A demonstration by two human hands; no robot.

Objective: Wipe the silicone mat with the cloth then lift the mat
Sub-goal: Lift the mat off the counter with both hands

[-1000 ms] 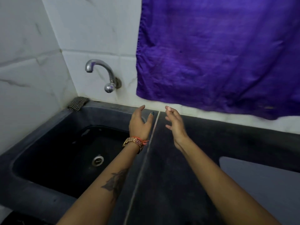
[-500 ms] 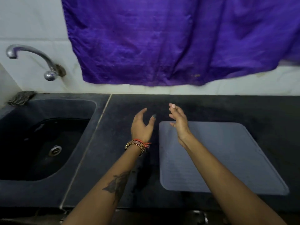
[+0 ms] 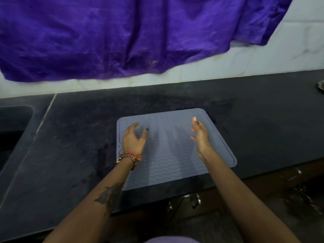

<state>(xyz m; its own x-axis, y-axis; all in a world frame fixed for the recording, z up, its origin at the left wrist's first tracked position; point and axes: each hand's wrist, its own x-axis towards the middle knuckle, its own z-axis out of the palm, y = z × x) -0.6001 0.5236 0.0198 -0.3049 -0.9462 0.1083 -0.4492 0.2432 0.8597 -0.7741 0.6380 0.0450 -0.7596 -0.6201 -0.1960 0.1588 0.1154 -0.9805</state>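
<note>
Both hands have spread apart over the mat (image 3: pixel 175 155), left hand (image 3: pixel 134 140) and right hand (image 3: pixel 199 134) empty, fingers relaxed; fetch a cloth first.

The view pans right: the sink (image 3: pixel 12 120) shifts to the left edge and the tap leaves the frame. The silicone mat (image 3: pixel 175 165) now sits mid-frame. The left hand (image 3: pixel 134 140) and right hand (image 3: pixel 199 134) spread apart over it.
</note>
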